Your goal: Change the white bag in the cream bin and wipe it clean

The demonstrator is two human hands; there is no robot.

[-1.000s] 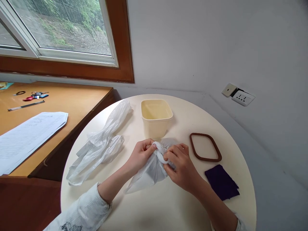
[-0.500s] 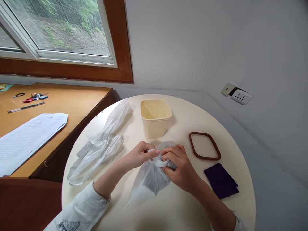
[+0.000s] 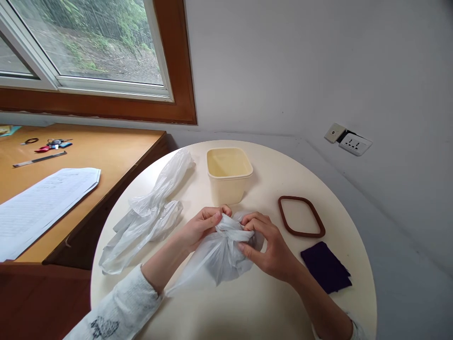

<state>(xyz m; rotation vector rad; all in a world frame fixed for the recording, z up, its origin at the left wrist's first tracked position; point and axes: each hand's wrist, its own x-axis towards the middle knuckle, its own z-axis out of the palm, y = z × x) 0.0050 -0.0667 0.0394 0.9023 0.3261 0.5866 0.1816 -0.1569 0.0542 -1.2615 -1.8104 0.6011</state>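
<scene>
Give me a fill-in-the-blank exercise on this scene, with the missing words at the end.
The left hand and right hand hold a bag coloured ____.
The ____ hand is nearer the cloth.
The frame is ____ in colour.
A second bag lies to the ____ of the tub.

white; right; brown; left

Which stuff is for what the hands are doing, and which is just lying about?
In the job now:
- white bag, gathered and twisted
- left hand, pinching it
- right hand, gripping it too

Lying about, with no hand on them (some may belong; I can't tell):
- other bag
- cream bin
- brown frame
- purple cloth
- papers
- pen
</scene>
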